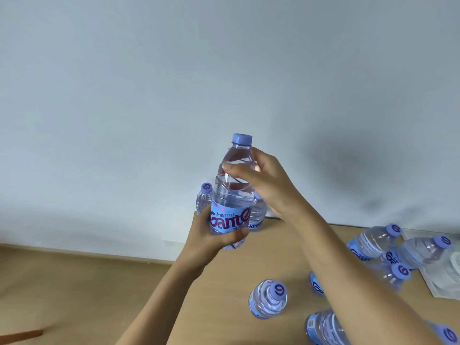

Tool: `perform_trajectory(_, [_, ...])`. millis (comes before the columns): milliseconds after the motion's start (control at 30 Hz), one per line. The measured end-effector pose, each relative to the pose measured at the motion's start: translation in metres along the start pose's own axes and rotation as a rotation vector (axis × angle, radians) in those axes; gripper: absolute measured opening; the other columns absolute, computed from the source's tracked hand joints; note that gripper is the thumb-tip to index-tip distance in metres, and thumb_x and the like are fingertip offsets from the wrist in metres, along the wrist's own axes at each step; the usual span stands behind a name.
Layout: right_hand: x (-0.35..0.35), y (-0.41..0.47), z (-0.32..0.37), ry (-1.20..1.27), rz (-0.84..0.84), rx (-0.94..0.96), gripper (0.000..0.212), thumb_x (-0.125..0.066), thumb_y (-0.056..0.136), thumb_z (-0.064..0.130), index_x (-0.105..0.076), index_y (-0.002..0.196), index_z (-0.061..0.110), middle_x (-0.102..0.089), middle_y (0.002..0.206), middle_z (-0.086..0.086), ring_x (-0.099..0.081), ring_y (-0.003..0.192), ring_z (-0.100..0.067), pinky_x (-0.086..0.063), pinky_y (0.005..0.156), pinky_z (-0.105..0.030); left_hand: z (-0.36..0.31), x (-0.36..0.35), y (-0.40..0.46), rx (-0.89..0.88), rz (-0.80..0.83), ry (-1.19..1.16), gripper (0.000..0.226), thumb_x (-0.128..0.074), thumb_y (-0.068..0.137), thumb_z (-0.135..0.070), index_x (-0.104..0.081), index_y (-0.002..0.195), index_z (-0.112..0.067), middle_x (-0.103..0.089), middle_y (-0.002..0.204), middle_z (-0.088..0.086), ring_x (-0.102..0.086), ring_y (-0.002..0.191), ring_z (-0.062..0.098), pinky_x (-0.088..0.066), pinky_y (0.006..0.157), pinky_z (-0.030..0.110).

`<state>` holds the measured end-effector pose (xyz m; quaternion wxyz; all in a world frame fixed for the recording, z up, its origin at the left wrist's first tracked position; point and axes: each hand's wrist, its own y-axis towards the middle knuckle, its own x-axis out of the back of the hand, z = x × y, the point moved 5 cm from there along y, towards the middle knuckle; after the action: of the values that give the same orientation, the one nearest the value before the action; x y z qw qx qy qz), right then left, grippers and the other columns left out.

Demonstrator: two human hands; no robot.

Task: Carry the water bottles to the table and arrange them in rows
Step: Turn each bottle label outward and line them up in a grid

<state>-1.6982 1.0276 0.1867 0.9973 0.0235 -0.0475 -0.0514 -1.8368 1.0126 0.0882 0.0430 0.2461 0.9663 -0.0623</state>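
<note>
I hold a clear water bottle (232,192) with a blue label and purple cap upright above the far left corner of the wooden table (268,257). My left hand (206,241) grips its lower part around the label. My right hand (263,180) grips its shoulder just below the cap. Two bottles stand behind it at the table's far edge, one at its left (204,197) and one at its right (258,212). Another bottle (268,298) stands alone nearer to me. Several more bottles (373,242) stand on the right side, partly hidden by my right forearm.
A pale wall rises right behind the table. A wooden floor (74,282) lies to the left of the table's left edge. A white plastic sheet (445,277) lies at the table's right end beside the bottles.
</note>
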Motion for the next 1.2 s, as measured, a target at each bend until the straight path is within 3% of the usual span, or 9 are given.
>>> perform_trajectory(67, [-0.009,0.005,-0.018,-0.017,0.020,-0.047,0.018,-0.073,0.089,0.020,-0.066,0.103,0.013,-0.069,0.104,-0.003,-0.069,0.099,-0.027,-0.058,0.087,-0.042,0.012,0.009,0.000,0.005,-0.005,0.033,0.036,-0.087,0.067,-0.018,-0.069,0.097,-0.022,-0.074,0.088,0.004,-0.071,0.079,0.017,-0.054,0.065,0.023])
perform_trajectory(233, [-0.032,0.013,-0.068,-0.138,0.081,-0.141,0.026,-0.078,0.085,0.022,-0.065,0.106,0.013,-0.074,0.107,-0.004,-0.070,0.103,-0.016,-0.056,0.091,-0.037,0.056,0.037,0.007,0.072,-0.073,0.136,0.048,-0.088,0.068,-0.011,-0.065,0.109,-0.021,-0.069,0.103,0.001,-0.070,0.090,0.016,-0.055,0.068,0.020])
perform_trajectory(333, [-0.042,0.013,-0.102,-0.168,0.121,-0.215,0.022,-0.080,0.083,0.021,-0.068,0.101,0.022,-0.075,0.088,0.012,-0.071,0.088,-0.003,-0.056,0.077,-0.024,0.089,0.055,0.011,0.120,-0.098,0.187,0.056,-0.087,0.067,-0.008,-0.061,0.114,-0.024,-0.071,0.096,-0.012,-0.069,0.086,0.006,-0.052,0.066,0.014])
perform_trajectory(433, [-0.054,0.010,-0.133,-0.246,0.120,-0.228,0.025,-0.085,0.076,0.025,-0.064,0.087,0.033,-0.062,0.067,0.027,-0.058,0.068,0.008,-0.045,0.066,-0.012,0.121,0.072,0.017,0.163,-0.152,0.293,0.054,-0.089,0.062,-0.008,-0.059,0.100,-0.033,-0.067,0.096,-0.008,-0.065,0.083,0.001,-0.049,0.068,0.010])
perform_trajectory(600, [-0.069,0.006,-0.176,-0.284,0.089,-0.282,0.038,-0.089,0.068,0.030,-0.070,0.099,0.021,-0.074,0.092,0.003,-0.063,0.082,-0.007,-0.053,0.080,-0.033,0.164,0.085,0.029,0.232,-0.192,0.427,0.063,-0.091,0.057,-0.013,-0.049,0.091,-0.044,-0.058,0.097,-0.012,-0.058,0.085,-0.005,-0.042,0.066,0.009])
perform_trajectory(800, [-0.077,0.000,-0.201,-0.303,0.050,-0.278,0.040,-0.091,0.065,0.017,-0.070,0.100,0.018,-0.066,0.075,0.028,-0.057,0.072,0.012,-0.042,0.067,-0.006,0.197,0.090,0.033,0.272,-0.195,0.406,0.060,-0.090,0.058,-0.012,-0.059,0.105,-0.032,-0.067,0.096,-0.016,-0.061,0.082,-0.012,-0.044,0.062,0.004])
perform_trajectory(933, [-0.079,0.000,-0.206,-0.293,0.008,-0.226,0.049,-0.090,0.066,0.012,-0.069,0.109,0.012,-0.072,0.103,0.003,-0.063,0.092,0.002,-0.048,0.081,-0.012,0.206,0.090,0.038,0.247,-0.214,0.386,0.062,-0.088,0.062,-0.011,-0.058,0.116,-0.024,-0.067,0.104,-0.011,-0.063,0.093,0.000,-0.047,0.070,0.012])
perform_trajectory(1100, [-0.076,0.006,-0.212,-0.314,-0.011,-0.205,0.056,-0.090,0.066,0.013,-0.068,0.117,0.017,-0.063,0.109,0.014,-0.053,0.095,0.021,-0.039,0.083,-0.003,0.207,0.089,0.051,0.213,-0.205,0.379,0.070,-0.084,0.066,-0.005,-0.053,0.128,-0.016,-0.064,0.118,0.001,-0.062,0.109,0.020,-0.053,0.088,0.038])
perform_trajectory(1200, [-0.075,0.016,-0.210,-0.391,-0.013,-0.170,0.059,-0.091,0.066,0.016,-0.066,0.120,0.012,-0.051,0.114,0.011,-0.050,0.095,0.019,-0.036,0.085,-0.002,0.204,0.088,0.062,0.196,-0.191,0.383,0.070,-0.082,0.068,-0.001,-0.051,0.129,-0.012,-0.062,0.120,0.007,-0.060,0.112,0.024,-0.051,0.092,0.048])
